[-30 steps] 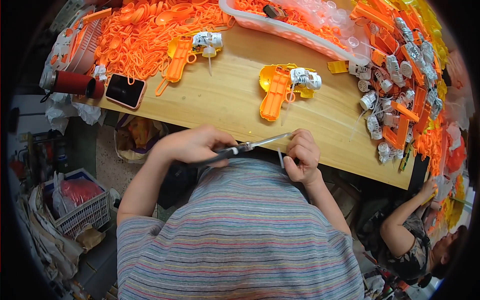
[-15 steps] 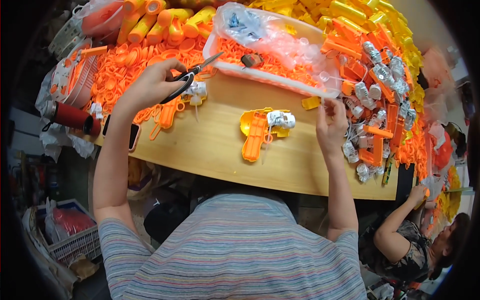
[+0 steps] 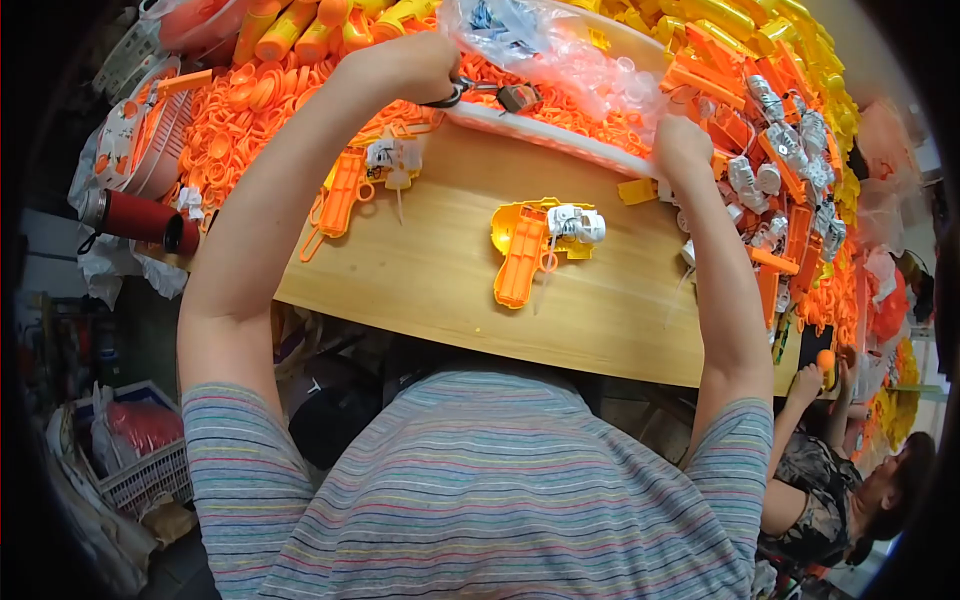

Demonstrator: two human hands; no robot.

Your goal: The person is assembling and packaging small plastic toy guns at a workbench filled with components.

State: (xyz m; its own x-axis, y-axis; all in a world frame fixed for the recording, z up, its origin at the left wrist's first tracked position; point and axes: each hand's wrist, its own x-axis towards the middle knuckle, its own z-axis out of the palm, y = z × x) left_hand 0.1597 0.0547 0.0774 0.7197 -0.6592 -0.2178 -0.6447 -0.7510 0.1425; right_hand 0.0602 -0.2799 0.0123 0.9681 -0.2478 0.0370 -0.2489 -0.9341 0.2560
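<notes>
My left hand [image 3: 425, 65] is closed round a pair of scissors [image 3: 452, 96] with dark handles, over the left front corner of a white tray [image 3: 560, 145]. The blades lie across the tray toward a dark brownish block [image 3: 519, 97]. At the tray's right end my right hand [image 3: 682, 146] is a closed fist, knuckles up; what its fingers hold is hidden. On the table between my arms lies a toy-gun half [image 3: 519, 262] with a yellow shell, orange grip and white motor-like unit. A similar assembly [image 3: 345, 195] lies to the left.
Loose orange rings and caps [image 3: 225, 140] are heaped at the left. Orange frames with white units [image 3: 790, 150] pile up at the right. A red flask [image 3: 140, 222] lies at the left table edge. A co-worker [image 3: 830, 490] works at the lower right.
My left hand has reached forward and right with the scissors, onto the tray. The right hand has gone forward and closed into a fist. The view has shifted slightly.
</notes>
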